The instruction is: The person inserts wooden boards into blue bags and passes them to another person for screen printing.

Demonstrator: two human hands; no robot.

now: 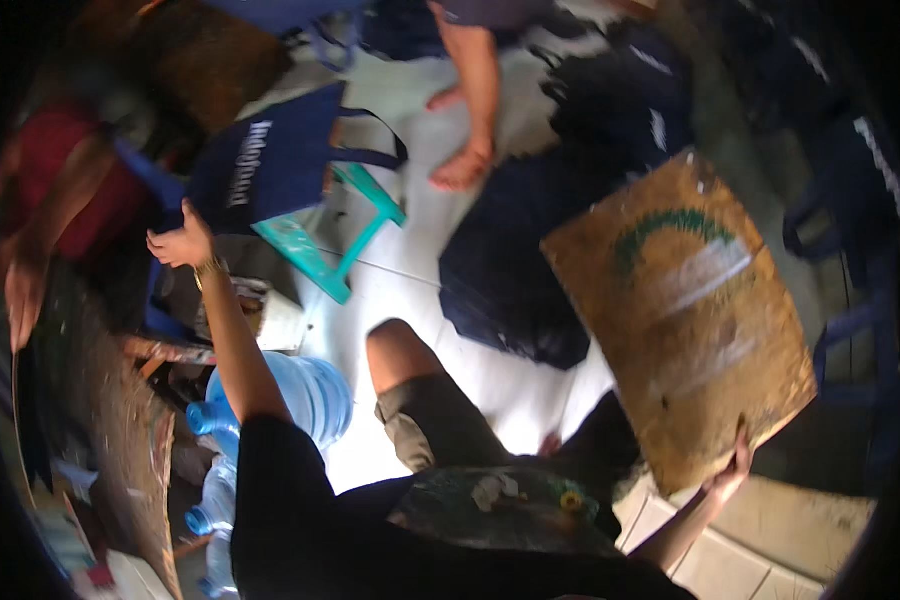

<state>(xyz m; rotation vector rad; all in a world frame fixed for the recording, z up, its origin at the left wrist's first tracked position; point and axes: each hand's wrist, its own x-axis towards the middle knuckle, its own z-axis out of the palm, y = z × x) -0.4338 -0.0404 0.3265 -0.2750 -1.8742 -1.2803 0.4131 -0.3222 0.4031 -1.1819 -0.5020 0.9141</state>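
My right hand [730, 472] grips the lower edge of a worn wooden board [670, 320]. Green paint in an arc and pale smears mark the board's face, and it stands tilted on my right. Stretched out to the left, my left hand [183, 240] has its fingers apart and holds nothing. Close beside it is a navy tote bag [270, 160] with white lettering and a dark handle loop. I cannot tell whether the hand touches the bag. Under the bag's right side shows a teal plastic stool [345, 262].
Blue water jugs [305, 398] lie below my left arm, beside a rough wooden table [120, 420]. Dark navy bags [515, 265] heap up ahead, near another person's bare foot [462, 167]. At far left, a second person's hand [27, 295] holds something thin.
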